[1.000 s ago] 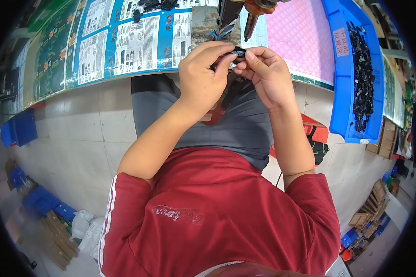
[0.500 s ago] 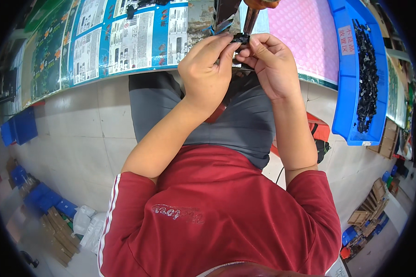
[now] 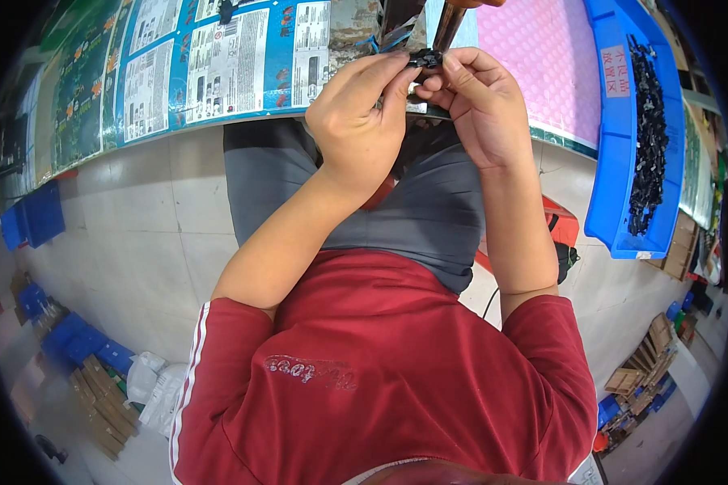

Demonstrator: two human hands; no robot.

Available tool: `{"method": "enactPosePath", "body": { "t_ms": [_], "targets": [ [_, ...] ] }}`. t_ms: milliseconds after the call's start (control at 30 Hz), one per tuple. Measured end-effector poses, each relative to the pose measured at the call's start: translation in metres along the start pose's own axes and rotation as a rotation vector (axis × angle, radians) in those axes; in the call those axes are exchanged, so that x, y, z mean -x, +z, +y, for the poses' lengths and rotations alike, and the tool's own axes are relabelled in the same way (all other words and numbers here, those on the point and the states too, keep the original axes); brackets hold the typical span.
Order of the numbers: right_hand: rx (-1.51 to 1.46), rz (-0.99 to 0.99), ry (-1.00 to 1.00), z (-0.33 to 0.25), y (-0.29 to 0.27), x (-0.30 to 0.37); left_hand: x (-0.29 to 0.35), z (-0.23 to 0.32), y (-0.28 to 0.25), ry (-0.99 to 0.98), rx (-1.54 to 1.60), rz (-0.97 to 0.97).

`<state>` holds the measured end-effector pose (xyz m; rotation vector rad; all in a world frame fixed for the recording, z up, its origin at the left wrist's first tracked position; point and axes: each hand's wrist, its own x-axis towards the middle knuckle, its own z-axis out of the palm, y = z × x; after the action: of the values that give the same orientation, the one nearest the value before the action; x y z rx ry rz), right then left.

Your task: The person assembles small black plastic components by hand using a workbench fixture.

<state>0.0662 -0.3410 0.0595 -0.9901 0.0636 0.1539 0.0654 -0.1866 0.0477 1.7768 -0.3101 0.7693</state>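
Between my two hands is a small black plastic part (image 3: pixel 429 58), held at the table's near edge. My left hand (image 3: pixel 360 117) pinches its left end with thumb and forefinger. The fingers of my right hand (image 3: pixel 485 101) are closed on its right end, thumb on top. The part's underside is hidden by my fingers. Just beyond it stand a dark metal post (image 3: pixel 398 18) and a slanted metal rod (image 3: pixel 447 31) with an orange piece at its top.
A blue bin (image 3: pixel 619 178) with many small black parts (image 3: pixel 649 137) is at the right. Pink bubble sheet (image 3: pixel 534 65) covers the table's right side; printed sheets (image 3: pixel 239 69) cover the left. A red stool (image 3: pixel 560 222) stands by my right leg.
The black part has turned slightly and moved a little to the right between my fingers. My right hand has shifted slightly up and right.
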Motion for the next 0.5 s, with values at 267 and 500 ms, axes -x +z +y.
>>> {"method": "enactPosePath", "body": {
  "t_ms": [267, 500],
  "targets": [
    [0.019, -0.015, -0.043, 0.0013, -0.0005, -0.0003, 0.0005, -0.0005, 0.0019, -0.064, 0.037, 0.018],
    [0.008, -0.036, -0.041, 0.0004, -0.0016, -0.0005, 0.0020, -0.0028, 0.0036, -0.084, 0.062, 0.029]
  ]
}}
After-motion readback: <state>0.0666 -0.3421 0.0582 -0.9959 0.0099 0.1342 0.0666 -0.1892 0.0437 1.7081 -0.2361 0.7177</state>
